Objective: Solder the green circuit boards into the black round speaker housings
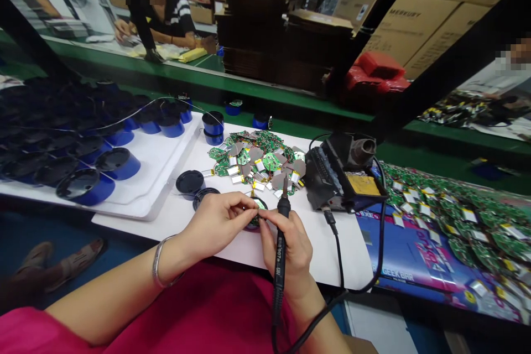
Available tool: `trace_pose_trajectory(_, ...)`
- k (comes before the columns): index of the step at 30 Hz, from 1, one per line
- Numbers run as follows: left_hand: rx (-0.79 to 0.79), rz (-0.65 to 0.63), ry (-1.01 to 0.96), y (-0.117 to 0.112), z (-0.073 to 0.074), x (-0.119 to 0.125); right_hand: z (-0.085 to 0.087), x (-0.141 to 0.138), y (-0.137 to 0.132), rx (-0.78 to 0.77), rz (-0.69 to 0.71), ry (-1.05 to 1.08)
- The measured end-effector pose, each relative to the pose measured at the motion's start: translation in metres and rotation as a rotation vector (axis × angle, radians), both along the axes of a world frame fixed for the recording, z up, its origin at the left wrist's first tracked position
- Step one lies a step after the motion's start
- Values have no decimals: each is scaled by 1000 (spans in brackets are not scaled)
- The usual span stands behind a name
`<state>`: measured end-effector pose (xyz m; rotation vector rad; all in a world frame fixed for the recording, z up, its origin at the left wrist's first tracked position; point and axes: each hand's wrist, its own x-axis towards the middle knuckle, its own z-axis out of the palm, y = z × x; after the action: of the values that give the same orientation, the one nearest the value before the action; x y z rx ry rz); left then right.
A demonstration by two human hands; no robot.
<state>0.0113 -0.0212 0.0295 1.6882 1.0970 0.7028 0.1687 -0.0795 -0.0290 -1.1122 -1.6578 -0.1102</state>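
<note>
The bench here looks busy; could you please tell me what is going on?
A person's left hand and right hand meet at a round part, mostly hidden by them. The right hand also holds a soldering iron, tip pointing away from the person. Behind the hands lies a pile of circuit boards, with a black stand to its right and blue cups on a white tray at the left.

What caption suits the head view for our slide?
Right hand holding a soldering iron works beside left hand at a circuit board.
</note>
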Motion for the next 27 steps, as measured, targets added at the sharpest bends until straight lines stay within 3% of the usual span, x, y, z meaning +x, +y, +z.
trace_pose_trajectory(7,46,-108,16,2,-2,8,14,9,-5,-32,-91,77)
trace_pose_trajectory(13,107,-135,68,3,4,10,24,8,-6,-200,5,286)
trace_pose_trajectory(27,77,-85,53,3,2,14,28,1,-5,-284,-75,415)
